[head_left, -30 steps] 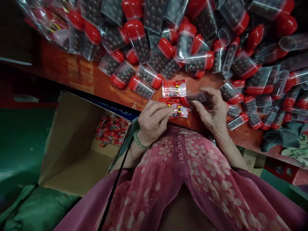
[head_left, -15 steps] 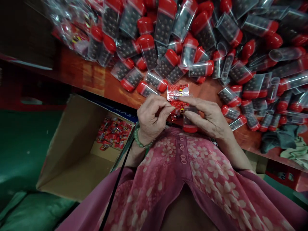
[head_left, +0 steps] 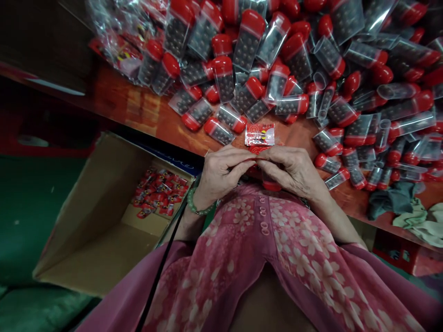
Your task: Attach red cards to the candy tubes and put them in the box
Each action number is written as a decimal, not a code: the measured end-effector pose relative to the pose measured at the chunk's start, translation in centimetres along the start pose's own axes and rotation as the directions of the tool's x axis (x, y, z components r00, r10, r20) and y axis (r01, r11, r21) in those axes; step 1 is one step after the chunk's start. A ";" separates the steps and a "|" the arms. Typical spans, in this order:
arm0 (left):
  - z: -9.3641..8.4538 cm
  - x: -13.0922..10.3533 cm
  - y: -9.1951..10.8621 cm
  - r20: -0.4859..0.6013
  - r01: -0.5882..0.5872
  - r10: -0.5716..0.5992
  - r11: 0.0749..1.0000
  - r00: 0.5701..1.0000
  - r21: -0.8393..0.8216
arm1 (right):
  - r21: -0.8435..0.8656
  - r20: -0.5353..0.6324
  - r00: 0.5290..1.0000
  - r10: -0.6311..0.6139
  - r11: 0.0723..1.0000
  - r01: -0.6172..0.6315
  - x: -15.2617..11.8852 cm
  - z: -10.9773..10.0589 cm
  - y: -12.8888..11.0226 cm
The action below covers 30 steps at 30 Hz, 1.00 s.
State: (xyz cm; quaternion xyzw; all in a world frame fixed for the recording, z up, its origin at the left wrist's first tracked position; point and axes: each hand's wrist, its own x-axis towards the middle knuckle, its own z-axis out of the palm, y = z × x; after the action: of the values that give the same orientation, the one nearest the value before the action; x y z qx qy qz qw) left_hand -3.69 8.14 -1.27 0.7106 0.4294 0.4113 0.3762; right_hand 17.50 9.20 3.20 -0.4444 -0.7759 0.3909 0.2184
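Note:
My left hand, with a green bead bracelet on its wrist, pinches the edge of a small red packet between thumb and forefinger. Meeting it tip to tip, my right hand is also closed on this packet, which the fingers mostly hide. Just beyond the fingertips, a red and white printed packet lies flat on the table edge. Below my right fingers shows the red end of a clear container, partly covered by the hand.
A heap of clear red-capped containers filled with dark balls covers the orange-red table. An open cardboard box at left holds small red packets. Clear plastic bags lie back left, and cloths at the right edge.
My right hand has moved left, its fingertips now meeting the left hand's at the packet. The right fingers have closed into a pinch, and the container below is more hidden.

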 end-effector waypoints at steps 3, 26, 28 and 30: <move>-0.1 -0.1 -0.1 0.016 0.050 -0.050 0.998 0.999 -0.045 | -0.046 0.031 0.999 0.013 0.999 -0.011 0.0 0.1 0.0; 0.9 0.2 -0.3 -0.159 -0.060 0.055 0.998 0.986 -0.026 | 0.408 -0.476 0.854 0.212 0.913 0.000 -2.6 -0.9 0.9; 0.9 0.1 -0.4 -0.150 -0.074 0.069 0.997 0.986 -0.032 | 0.364 -0.461 0.864 0.201 0.931 -0.022 -2.8 -1.0 1.1; 0.9 0.0 -0.5 -0.130 -0.072 0.069 0.997 0.989 -0.013 | 0.326 -0.434 0.879 0.196 0.944 -0.050 -2.9 -1.3 1.3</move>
State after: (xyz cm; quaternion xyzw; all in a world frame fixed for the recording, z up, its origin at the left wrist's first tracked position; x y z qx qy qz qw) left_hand -3.03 8.12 -2.07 0.6938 0.4240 0.4733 0.3388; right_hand 20.55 7.58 3.00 -0.5341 -0.6019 0.4027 0.4363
